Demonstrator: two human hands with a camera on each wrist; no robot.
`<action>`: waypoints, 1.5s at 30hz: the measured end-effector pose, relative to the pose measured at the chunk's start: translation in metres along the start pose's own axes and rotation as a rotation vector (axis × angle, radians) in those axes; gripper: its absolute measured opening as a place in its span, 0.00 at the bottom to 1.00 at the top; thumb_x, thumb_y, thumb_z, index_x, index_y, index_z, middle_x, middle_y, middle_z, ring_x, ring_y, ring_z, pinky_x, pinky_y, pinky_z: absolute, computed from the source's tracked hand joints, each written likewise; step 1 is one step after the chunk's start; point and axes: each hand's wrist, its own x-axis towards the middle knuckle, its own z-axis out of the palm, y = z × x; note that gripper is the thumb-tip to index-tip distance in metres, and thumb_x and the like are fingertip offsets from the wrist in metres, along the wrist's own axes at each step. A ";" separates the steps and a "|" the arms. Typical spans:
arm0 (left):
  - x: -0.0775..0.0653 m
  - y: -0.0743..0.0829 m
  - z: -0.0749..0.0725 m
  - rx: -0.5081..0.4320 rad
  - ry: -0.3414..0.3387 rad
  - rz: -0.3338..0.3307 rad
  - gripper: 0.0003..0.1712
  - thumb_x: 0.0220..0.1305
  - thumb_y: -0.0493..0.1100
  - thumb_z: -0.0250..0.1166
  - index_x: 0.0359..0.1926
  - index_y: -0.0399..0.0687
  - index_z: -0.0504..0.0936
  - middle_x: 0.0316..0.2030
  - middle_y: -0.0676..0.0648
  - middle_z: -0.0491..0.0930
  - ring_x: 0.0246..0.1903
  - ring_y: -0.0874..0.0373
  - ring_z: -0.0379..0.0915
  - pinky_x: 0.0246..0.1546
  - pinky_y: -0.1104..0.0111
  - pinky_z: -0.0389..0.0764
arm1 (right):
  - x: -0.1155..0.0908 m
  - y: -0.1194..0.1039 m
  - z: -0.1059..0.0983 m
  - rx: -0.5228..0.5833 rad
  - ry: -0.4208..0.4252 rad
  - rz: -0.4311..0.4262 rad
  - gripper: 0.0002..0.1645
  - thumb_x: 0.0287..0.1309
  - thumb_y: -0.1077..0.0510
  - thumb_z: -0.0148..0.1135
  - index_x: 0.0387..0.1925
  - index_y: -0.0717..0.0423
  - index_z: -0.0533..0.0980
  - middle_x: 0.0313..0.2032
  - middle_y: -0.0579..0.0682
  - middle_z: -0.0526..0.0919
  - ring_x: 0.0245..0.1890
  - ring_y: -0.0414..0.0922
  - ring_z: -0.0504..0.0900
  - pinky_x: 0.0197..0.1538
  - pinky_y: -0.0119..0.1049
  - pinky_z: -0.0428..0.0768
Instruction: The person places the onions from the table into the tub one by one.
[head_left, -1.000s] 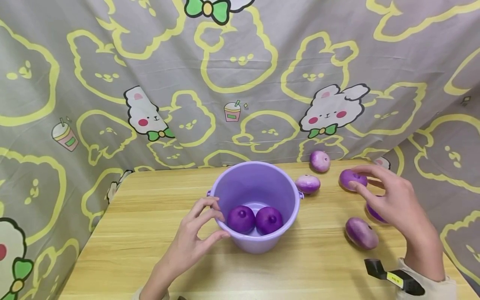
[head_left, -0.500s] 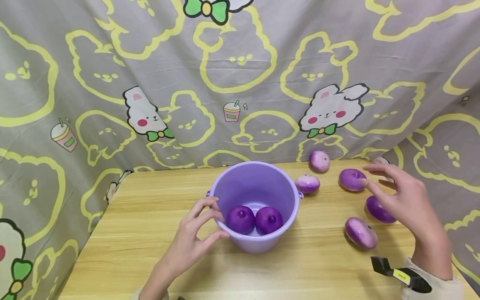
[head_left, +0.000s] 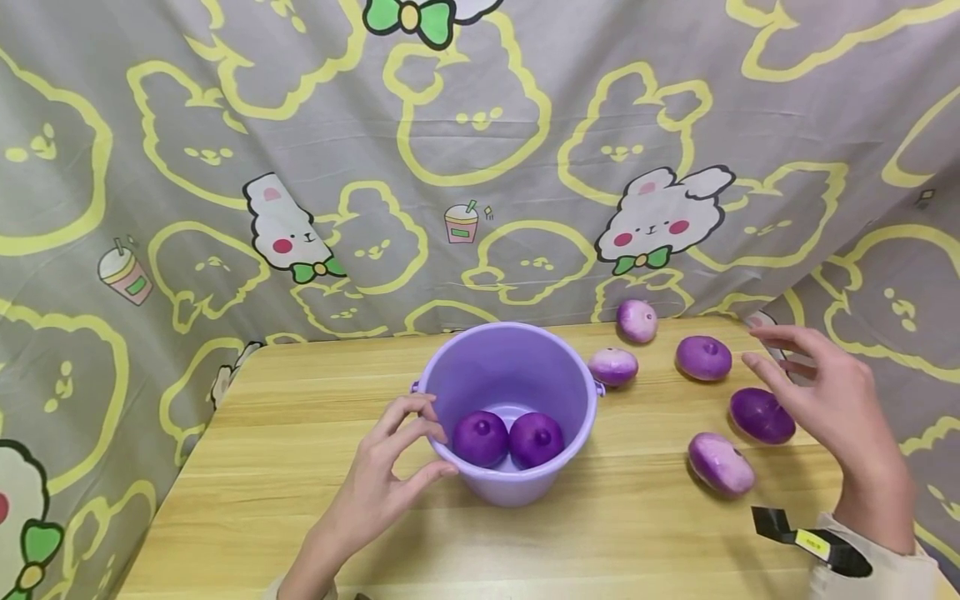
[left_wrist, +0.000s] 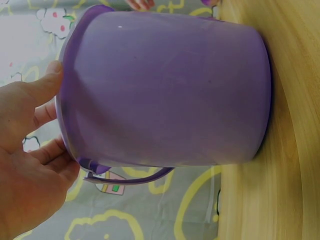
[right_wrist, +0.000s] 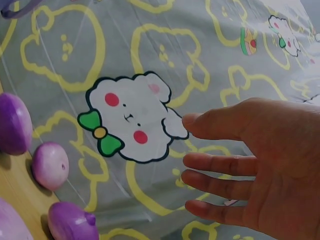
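A lilac bucket [head_left: 512,492] stands upright on the table, holding two dark purple toy onions, one at left [head_left: 481,439] and one at right [head_left: 536,439]. My left hand [head_left: 378,462] holds the left side of its rim, with bent fingers and thumb spread along the edge. The left wrist view shows the bucket wall [left_wrist: 165,90] and the handle [left_wrist: 135,179] hanging down. At right, my right hand [head_left: 836,400] hovers with parted fingers and nothing in them. Nearest to it lie a purple onion [head_left: 703,358] and a darker onion [head_left: 762,415].
Three paler onions lie on the wooden table [head_left: 315,467]: one by the bucket [head_left: 613,367], one at the back edge [head_left: 637,321], one nearer the front [head_left: 722,465]. A patterned grey curtain [head_left: 337,125] hangs behind and at the sides. A black strap [head_left: 817,546] circles the right wrist.
My right hand has come away from the purple onion at the back and drawn to the right, uncovering the darker onion. That purple onion stays put. My left hand and the bucket keep their places.
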 end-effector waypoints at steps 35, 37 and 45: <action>-0.003 -0.001 0.001 0.005 -0.018 -0.021 0.15 0.56 0.46 0.79 0.41 0.55 0.82 0.53 0.51 0.75 0.60 0.41 0.74 0.71 0.62 0.71 | -0.004 0.063 -0.006 -0.087 -0.267 0.142 0.39 0.67 0.45 0.67 0.70 0.61 0.66 0.65 0.76 0.66 0.57 0.78 0.70 0.48 0.74 0.71; -0.003 -0.001 0.001 0.003 -0.019 -0.023 0.15 0.56 0.45 0.79 0.41 0.55 0.82 0.53 0.51 0.75 0.60 0.41 0.74 0.71 0.62 0.71 | -0.005 0.067 -0.005 -0.090 -0.284 0.143 0.39 0.68 0.45 0.67 0.70 0.61 0.66 0.66 0.77 0.65 0.59 0.79 0.68 0.50 0.77 0.69; -0.002 0.000 0.000 -0.001 -0.015 -0.014 0.15 0.56 0.45 0.79 0.41 0.55 0.82 0.53 0.51 0.75 0.60 0.41 0.74 0.71 0.62 0.71 | -0.005 0.080 0.003 -0.091 -0.332 0.132 0.38 0.67 0.47 0.67 0.70 0.62 0.66 0.65 0.77 0.66 0.59 0.78 0.66 0.50 0.77 0.68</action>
